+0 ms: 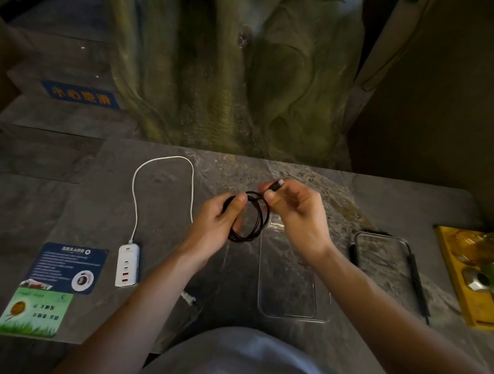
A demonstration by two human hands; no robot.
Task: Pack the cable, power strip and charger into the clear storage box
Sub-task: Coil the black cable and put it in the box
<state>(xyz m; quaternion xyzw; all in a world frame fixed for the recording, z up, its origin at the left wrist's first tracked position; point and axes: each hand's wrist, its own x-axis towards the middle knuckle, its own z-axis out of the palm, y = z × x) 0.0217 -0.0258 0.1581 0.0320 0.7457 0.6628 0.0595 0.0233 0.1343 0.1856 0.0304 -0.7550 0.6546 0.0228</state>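
A black cable (255,217) is wound into a small coil above the table. My left hand (218,223) grips the coil's left side. My right hand (294,212) pinches the cable's plug end at the top of the coil. Below the hands lies the clear storage box (287,284), open and flat on the stone table. A white power strip (127,265) lies at the left with its white cord (163,160) looping toward the back, and its plug (188,298) shows by my left forearm. I cannot make out a separate charger.
The clear lid (381,254) with black clips lies right of the box. A yellow tray (484,279) with small items sits at the right edge. A blue card (66,266) and a green card (34,312) lie at the front left. A rock-like wall stands behind the table.
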